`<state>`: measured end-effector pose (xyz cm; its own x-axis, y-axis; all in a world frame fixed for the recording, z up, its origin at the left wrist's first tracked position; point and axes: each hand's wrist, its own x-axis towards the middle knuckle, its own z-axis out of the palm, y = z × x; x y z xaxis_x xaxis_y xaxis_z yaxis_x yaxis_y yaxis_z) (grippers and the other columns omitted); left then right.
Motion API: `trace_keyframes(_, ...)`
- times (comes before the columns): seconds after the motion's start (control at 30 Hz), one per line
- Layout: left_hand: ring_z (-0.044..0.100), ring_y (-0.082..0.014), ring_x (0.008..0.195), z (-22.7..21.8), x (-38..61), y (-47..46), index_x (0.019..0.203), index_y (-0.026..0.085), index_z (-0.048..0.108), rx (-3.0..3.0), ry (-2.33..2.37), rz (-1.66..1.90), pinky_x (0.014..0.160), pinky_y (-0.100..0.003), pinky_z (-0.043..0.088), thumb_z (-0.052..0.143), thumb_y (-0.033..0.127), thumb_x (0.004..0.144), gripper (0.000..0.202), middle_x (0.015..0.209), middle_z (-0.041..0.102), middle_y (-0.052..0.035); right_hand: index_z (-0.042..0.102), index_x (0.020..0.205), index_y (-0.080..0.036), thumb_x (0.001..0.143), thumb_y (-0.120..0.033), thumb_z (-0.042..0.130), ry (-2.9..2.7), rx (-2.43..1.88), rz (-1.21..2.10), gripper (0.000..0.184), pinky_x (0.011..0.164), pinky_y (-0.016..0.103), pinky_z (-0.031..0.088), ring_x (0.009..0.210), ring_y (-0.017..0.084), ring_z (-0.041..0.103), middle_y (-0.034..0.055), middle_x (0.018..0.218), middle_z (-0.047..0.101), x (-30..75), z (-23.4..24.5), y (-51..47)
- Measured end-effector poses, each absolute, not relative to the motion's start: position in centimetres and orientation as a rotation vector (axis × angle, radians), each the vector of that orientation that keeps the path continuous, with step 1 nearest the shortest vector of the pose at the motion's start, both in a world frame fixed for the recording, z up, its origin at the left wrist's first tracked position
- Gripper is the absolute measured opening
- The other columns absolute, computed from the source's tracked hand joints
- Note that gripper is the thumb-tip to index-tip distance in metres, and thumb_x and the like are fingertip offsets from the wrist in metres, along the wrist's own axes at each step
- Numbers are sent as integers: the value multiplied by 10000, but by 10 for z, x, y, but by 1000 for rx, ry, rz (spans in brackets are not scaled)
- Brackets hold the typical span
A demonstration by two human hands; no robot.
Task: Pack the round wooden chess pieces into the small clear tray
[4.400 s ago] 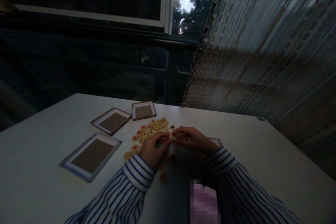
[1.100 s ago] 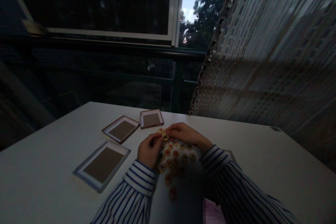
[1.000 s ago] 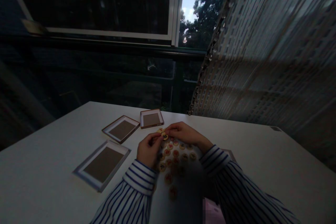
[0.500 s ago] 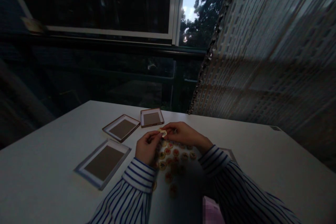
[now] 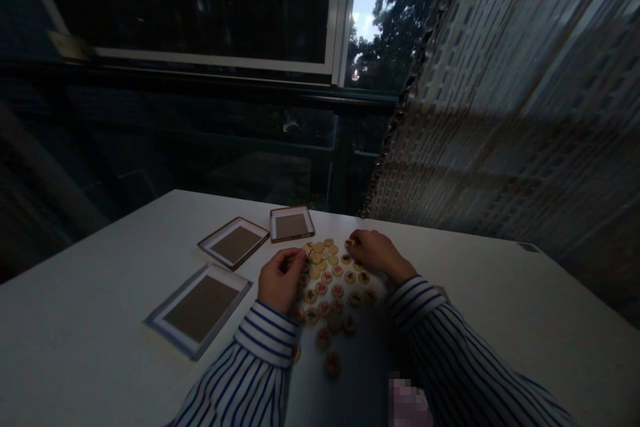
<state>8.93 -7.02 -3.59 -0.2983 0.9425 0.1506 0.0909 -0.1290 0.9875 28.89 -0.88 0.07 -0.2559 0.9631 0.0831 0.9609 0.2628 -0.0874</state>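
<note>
Several round tan game pieces (image 5: 330, 280) with red or dark marks lie spread on the white table (image 5: 90, 320) between my hands. My left hand (image 5: 280, 278) rests at the left edge of the pieces with its fingers curled; what they hold, if anything, is hidden. My right hand (image 5: 373, 252) sits at the far right of the spread, fingers pinched on one piece (image 5: 350, 241). Both arms wear striped sleeves.
Three shallow box trays lie to the left: a large one (image 5: 197, 307), a middle one (image 5: 233, 241) and a small one (image 5: 291, 223). A beaded curtain (image 5: 500, 93) hangs at the right. A dark window and railing stand behind the table.
My hands were together at the top of the pieces over one piece. They have parted: the right hand moved right to another piece, the left drew back slightly.
</note>
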Motion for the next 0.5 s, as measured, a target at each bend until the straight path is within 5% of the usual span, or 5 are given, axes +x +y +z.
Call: trace_keyframes(0.5, 590, -173, 738, -43, 81, -67, 871, 183, 605, 1818, 1785, 1270, 667, -288, 457, 462, 313, 733, 238, 810, 645, -41, 616, 930, -152, 780, -361, 418, -2395, -1878, 43, 325, 686, 277, 346, 857, 210, 541, 119, 938, 617, 289, -2, -10)
